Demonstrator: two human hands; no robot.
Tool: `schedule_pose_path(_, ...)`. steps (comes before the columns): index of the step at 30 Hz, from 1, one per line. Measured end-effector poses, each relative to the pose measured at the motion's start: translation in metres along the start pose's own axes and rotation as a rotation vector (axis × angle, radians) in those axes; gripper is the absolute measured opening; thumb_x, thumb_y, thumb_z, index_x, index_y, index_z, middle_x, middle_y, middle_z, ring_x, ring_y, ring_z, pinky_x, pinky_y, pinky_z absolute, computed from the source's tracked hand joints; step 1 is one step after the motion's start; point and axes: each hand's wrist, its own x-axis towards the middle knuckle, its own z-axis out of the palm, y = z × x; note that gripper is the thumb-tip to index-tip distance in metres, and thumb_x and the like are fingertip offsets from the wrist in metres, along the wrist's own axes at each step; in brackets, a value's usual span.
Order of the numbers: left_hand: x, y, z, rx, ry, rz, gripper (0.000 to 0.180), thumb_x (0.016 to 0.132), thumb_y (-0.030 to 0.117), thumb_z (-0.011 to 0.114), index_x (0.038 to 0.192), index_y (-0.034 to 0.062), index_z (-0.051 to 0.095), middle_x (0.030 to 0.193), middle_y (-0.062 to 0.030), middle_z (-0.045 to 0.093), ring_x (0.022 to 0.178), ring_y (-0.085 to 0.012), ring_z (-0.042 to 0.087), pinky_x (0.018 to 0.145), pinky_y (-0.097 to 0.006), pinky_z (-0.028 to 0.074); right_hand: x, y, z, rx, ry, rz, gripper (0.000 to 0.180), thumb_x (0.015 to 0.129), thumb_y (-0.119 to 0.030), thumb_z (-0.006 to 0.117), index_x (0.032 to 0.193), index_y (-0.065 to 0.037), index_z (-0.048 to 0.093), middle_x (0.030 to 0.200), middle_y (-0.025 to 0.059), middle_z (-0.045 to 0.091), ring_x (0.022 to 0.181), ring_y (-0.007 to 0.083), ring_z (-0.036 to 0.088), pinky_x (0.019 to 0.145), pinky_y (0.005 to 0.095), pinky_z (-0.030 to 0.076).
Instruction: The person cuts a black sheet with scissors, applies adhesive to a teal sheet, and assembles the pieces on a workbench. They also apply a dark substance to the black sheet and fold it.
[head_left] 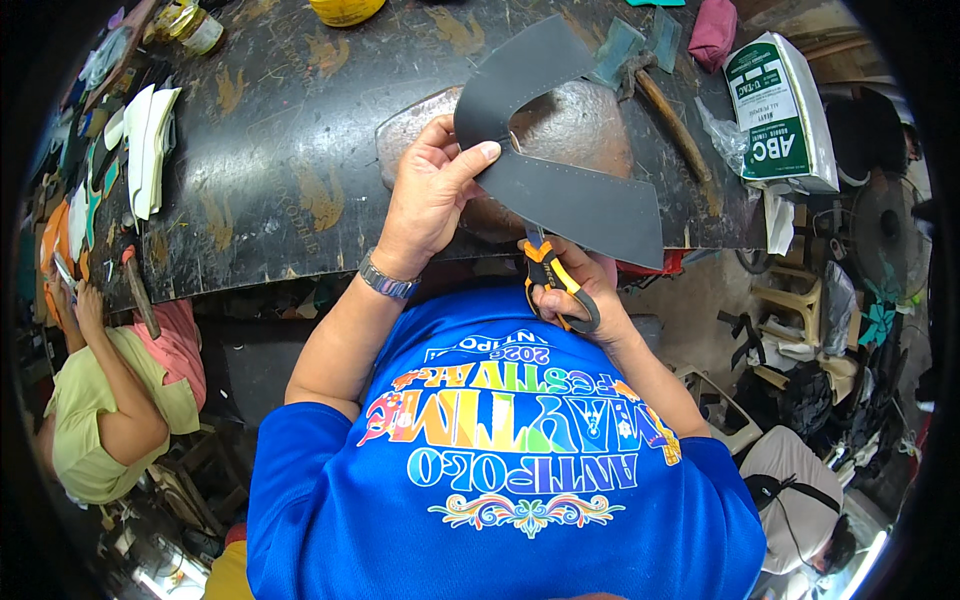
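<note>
My left hand (428, 190) pinches a black, curved shoe-upper piece (590, 205) between thumb and fingers. The piece is a wide U of leather-like sheet with small dots along its edges. My right hand (575, 285) grips scissors (545, 268) with orange and black handles, just below the piece. Their blades point up toward its lower edge and are partly hidden, so I cannot tell whether they touch it. Under the piece, a worn brownish slab (590, 130) lies on the dark table (280, 130).
A wooden-handled hammer (672, 122) and a green-and-white box (780, 115) are on the table's right. White cut pieces (150, 150) lie at left, beside a co-worker in a yellow-green shirt (110, 420). A yellow container (345, 8) stands at the far edge. Another person (795, 490) is at lower right.
</note>
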Motion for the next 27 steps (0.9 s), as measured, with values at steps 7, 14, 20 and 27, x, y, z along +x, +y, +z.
schedule_pose_path(7,-0.001,0.001,0.002,0.022,0.014,-0.012,0.031,0.091,0.001,0.066,0.12,0.003,0.054,0.107,-0.0088,0.066,0.092,-0.0139,0.068,0.077,-0.028,0.06,-0.002,0.007,0.001,0.004,0.031,-0.059,0.072,0.081,-0.01,0.08,0.143,-0.002,0.043,0.092,0.0044,0.059,0.068,0.0069,0.053,0.06,0.0212,0.045)
schedule_pose_path(14,0.001,-0.001,0.003,0.056,0.007,-0.016,0.031,0.092,0.001,0.066,0.12,0.0028,0.054,0.107,-0.0092,0.066,0.091,-0.0141,0.068,0.078,-0.028,0.061,-0.005,0.003,0.008,-0.002,0.052,-0.052,0.069,0.083,-0.012,0.08,0.14,0.0,0.043,0.088,0.004,0.058,0.065,0.0058,0.052,0.057,0.0191,0.044)
schedule_pose_path(20,0.002,-0.001,0.0,0.012,0.007,-0.071,0.032,0.092,0.003,0.066,0.121,0.0043,0.053,0.11,-0.0089,0.067,0.093,-0.0143,0.069,0.078,-0.028,0.06,-0.007,-0.01,0.004,0.042,0.02,-0.092,0.068,0.082,-0.016,0.079,0.137,0.002,0.044,0.084,0.0069,0.059,0.06,0.0089,0.056,0.054,0.0208,0.047)
schedule_pose_path(27,0.005,-0.001,-0.007,-0.07,-0.036,-0.119,0.032,0.093,0.003,0.065,0.123,0.0071,0.053,0.108,-0.0076,0.069,0.092,-0.0136,0.069,0.076,-0.027,0.06,-0.007,-0.01,0.002,-0.042,0.022,-0.042,0.072,0.08,-0.017,0.08,0.138,0.002,0.041,0.086,0.0079,0.059,0.061,0.0088,0.055,0.054,0.0209,0.046)
